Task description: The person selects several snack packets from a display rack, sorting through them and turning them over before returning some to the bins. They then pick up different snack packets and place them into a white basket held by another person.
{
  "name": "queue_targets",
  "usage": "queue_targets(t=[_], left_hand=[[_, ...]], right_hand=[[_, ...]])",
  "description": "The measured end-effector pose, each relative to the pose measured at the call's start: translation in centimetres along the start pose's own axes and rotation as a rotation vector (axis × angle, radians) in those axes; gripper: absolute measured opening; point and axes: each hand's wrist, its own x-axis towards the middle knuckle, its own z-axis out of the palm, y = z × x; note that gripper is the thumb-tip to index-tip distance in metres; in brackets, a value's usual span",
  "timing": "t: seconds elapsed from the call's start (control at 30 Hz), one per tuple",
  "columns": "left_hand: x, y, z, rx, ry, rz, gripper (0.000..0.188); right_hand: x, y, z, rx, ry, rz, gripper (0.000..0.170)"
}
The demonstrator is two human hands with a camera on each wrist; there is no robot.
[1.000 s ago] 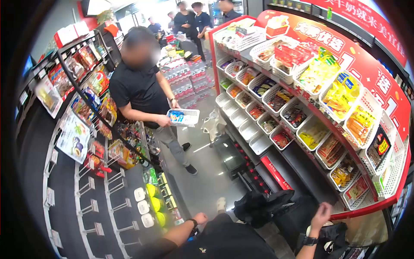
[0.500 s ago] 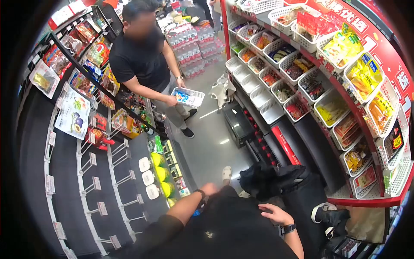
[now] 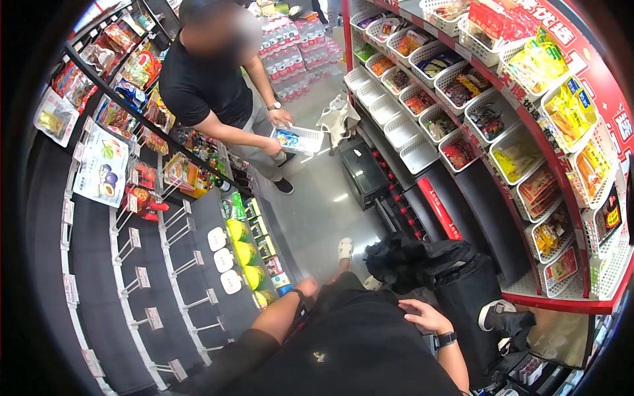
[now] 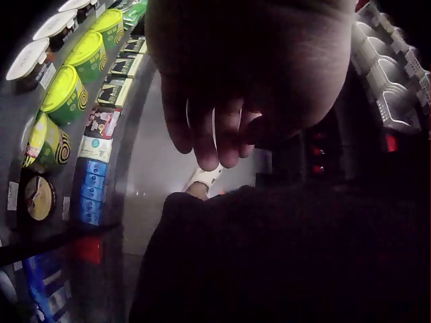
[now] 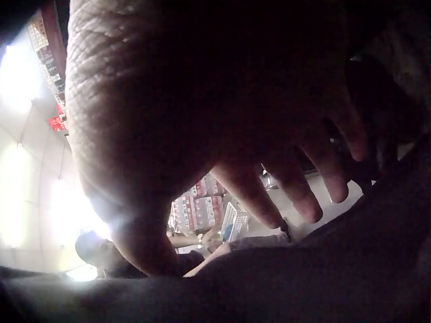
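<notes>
Ahead of both hands, past a strip of grey floor (image 3: pixel 310 224), a person in a black shirt (image 3: pixel 208 86) stands holding a white basket (image 3: pixel 307 140) with a blue packet (image 3: pixel 286 137) inside. Beyond that person are stacked bottle packs (image 3: pixel 284 63); a pale tote bag (image 3: pixel 339 120) hangs just to the right of the basket. Ahead and to the right of the right hand rises a snack rack (image 3: pixel 456 82) filled with white baskets, and crumpled black plastic (image 3: pixel 396 259) lies nearer, ahead of that hand. On the left hand's far left, shelf hooks (image 3: pixel 135 284) carry price tags.

The left hand (image 3: pixel 307 286) hangs with fingers loosely extended, close together, gripping nothing. Green tubs (image 3: pixel 245 253) stand in a shelf row just to its left, apart from it. The right hand (image 3: pixel 426 315) lies in front of the wearer's dark clothing (image 3: pixel 356 330), fingers spread and slightly bent, gripping nothing; whether every fingertip touches the cloth cannot be told. A black bag (image 3: pixel 465 287) sits near it, on its right.

The tubs stand upright, lids up, their row running forward, away from the wearer. The black bag's long axis cannot be told clearly.
</notes>
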Motion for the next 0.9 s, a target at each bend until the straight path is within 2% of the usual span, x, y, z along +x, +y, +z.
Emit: queue_targets(t=[0.07,0.17,0.27,0.37,0.47,0.57,0.67,0.9], left_hand=[[0.3,0.4,0.2,0.037,0.042,0.028,0.028],[1.2,1.3,0.3,0.096,0.050,0.063,0.021],[1.5,2.6,0.4,0.017,0.015,0.034,0.022],[1.7,3.4,0.8,-0.051,0.030,0.086,0.022],[2.4,3.4,1.1,0.019,-0.041,0.114,0.022],[2.3,3.0,1.5,-0.124,-0.040,0.113,0.028],[1.6,3.5,1.0,0.031,-0.026,0.129,0.026],[0.3,5.5,0.3,0.013,-0.063,0.060,0.023]], right_hand=[[-0.1,-0.3,-0.2,-0.030,0.017,-0.008,0.051],[0.3,0.2,-0.2,-0.056,0.025,0.012,0.050],[0.4,0.1,0.1,-0.015,0.027,0.001,0.050],[0.5,0.6,0.0,-0.018,0.005,0.018,0.049],[0.3,0.6,-0.3,0.035,0.020,0.046,0.050],[0.2,0.6,-0.8,-0.042,0.018,0.039,0.050],[0.2,1.3,-1.1,-0.007,0.014,0.024,0.051],[0.1,1.4,-1.5,0.000,0.030,-0.002,0.054]])
